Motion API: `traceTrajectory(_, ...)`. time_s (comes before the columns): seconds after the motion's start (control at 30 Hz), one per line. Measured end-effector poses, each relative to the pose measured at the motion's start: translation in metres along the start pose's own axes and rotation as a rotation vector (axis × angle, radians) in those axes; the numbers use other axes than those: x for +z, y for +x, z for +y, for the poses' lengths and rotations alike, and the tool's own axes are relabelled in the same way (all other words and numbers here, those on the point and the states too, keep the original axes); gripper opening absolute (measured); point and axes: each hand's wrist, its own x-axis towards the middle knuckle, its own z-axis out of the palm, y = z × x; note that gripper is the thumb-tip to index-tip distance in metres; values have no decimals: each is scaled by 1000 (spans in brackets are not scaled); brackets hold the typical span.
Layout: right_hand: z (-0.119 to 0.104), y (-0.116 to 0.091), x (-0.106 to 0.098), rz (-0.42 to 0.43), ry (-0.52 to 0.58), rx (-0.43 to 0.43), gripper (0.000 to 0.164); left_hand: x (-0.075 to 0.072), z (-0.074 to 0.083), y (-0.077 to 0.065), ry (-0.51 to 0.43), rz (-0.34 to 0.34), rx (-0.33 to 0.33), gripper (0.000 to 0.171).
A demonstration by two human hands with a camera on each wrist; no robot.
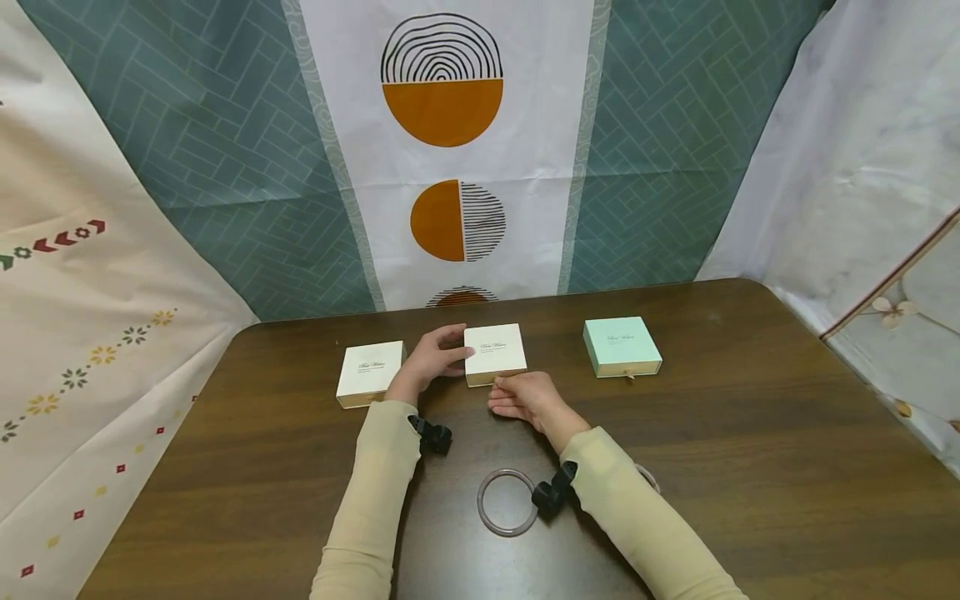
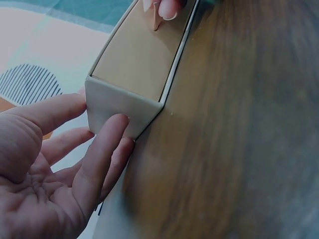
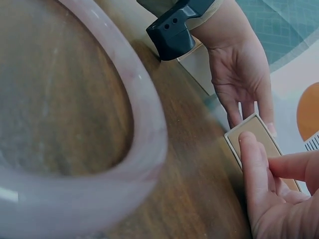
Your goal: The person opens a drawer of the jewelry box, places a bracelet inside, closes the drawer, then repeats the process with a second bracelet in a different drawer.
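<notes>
Right hand (image 1: 528, 398) pinches small tab (image 2: 156, 24) on middle white box (image 1: 495, 350), far centre; left hand (image 1: 431, 360), fingers spread, touches its left side. Box likely light, stiff card, dentable: steady by sides, grip tab gently.

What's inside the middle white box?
I can't see inside the middle white box: its tan front panel fills the opening, so whether it holds anything is hidden. Only the outside shows, including a small pull tab pinched by the right hand.
</notes>
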Motion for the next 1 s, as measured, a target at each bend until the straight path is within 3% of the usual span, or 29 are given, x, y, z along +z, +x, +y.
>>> traceTrajectory(1.0, 9, -1, 5, 55, -83, -79, 26, -1, -7, 2, -30, 11, -21, 59)
